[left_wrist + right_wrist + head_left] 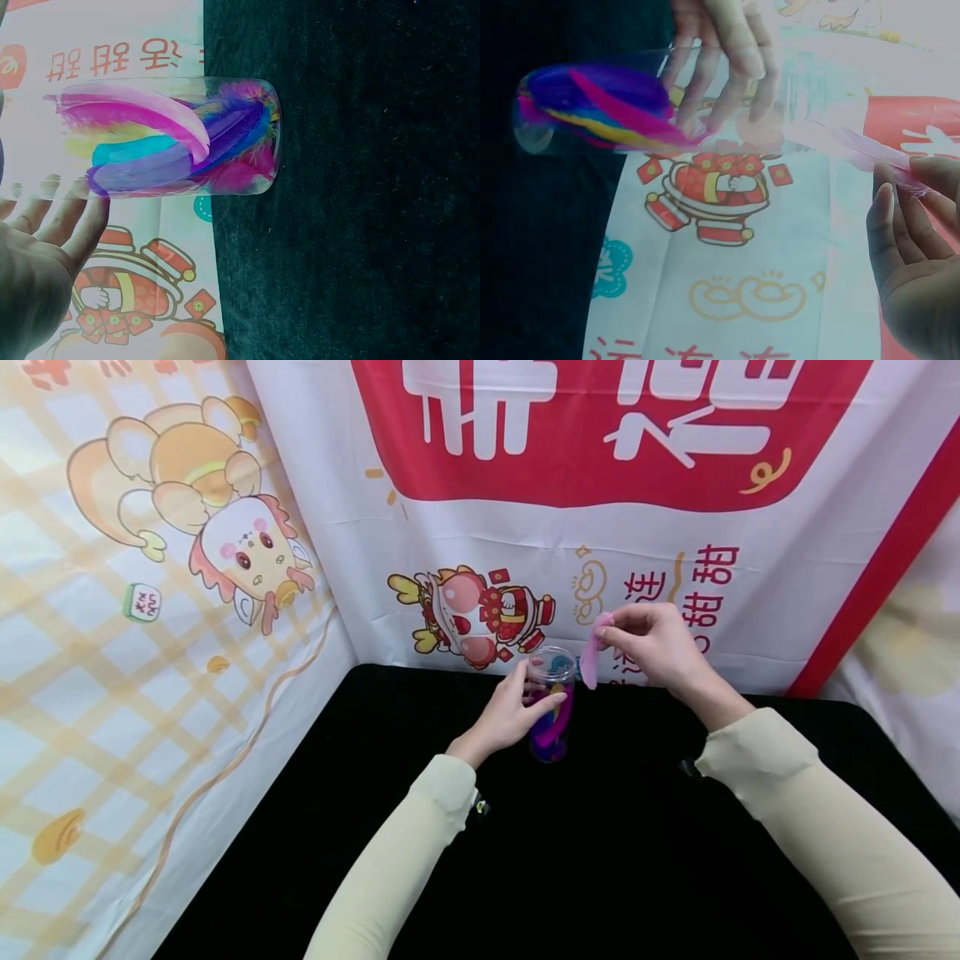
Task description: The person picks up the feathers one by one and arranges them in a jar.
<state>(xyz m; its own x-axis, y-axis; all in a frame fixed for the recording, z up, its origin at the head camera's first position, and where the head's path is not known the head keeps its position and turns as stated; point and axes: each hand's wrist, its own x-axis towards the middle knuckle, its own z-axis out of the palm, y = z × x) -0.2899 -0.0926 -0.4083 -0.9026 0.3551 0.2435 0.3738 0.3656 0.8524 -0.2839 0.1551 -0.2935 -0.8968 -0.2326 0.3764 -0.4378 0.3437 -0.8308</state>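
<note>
A clear round jar [555,680] with an open top stands upright near the back of the black table. Packed inside it are several feathers [146,161] in purple, magenta, blue, turquoise and yellow. My left hand [506,712] holds the jar from the left, thumb on its near side and fingers around the far side. Between thumb and fingertips, my right hand [663,647] pinches a pale pink feather [590,662]. That feather hangs just right of the jar's mouth, and in the right wrist view its free end [832,131] points toward the rim.
Black cloth covers the table [570,860]. A white printed curtain [322,527] with red lettering and cartoon figures rises right behind the jar. On the left hangs a checked cloth wall [150,693] with another cartoon animal.
</note>
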